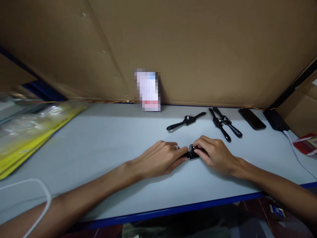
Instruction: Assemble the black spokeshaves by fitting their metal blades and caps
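Observation:
Both hands meet at a black tool with a metal part in its middle (192,153), low over the light table. My left hand (164,157), with a ring on one finger, is closed on the tool's left end. My right hand (215,153) is closed on the tool's right side, its thumb and fingertips beside the metal part. Much of the tool is hidden under the fingers. Beyond the hands lies a similar black two-handled tool (189,120). To its right, two more such tools (218,123) lie crossed against each other.
A blurred-out upright phone-like screen (150,91) leans on the cardboard wall. At right lie a dark phone (252,119), a black device (276,120) with a white cable, and a red packet (305,144). Clear plastic and yellow sheets (56,127) lie left. A white cable crosses the left forearm.

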Demonstrator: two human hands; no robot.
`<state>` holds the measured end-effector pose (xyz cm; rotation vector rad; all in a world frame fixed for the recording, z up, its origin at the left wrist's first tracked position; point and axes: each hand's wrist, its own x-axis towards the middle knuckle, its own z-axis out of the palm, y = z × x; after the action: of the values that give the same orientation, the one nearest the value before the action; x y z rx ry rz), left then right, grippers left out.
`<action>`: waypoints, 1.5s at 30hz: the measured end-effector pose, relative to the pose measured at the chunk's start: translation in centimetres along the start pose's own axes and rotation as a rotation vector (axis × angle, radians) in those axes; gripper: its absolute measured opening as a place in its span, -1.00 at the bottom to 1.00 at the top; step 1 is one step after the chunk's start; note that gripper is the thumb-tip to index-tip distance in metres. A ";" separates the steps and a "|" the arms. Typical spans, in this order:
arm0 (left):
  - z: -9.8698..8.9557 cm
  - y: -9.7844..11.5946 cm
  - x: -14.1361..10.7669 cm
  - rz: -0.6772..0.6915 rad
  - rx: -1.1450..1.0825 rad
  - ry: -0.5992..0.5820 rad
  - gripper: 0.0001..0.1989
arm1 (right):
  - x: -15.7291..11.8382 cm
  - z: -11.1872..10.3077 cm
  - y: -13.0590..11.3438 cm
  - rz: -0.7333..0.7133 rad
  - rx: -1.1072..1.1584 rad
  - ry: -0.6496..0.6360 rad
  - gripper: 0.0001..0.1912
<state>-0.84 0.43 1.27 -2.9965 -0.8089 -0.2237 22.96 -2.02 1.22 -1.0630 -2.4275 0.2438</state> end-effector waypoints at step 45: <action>-0.4 0.3 0.4 -0.027 0.045 -0.072 -0.70 | -0.1 -0.9 -0.2 -0.043 -0.230 0.005 -0.69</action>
<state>-0.37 0.39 1.74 -2.9683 -0.8490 -0.0975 23.36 -2.28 2.05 -1.1025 -2.5153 -0.0540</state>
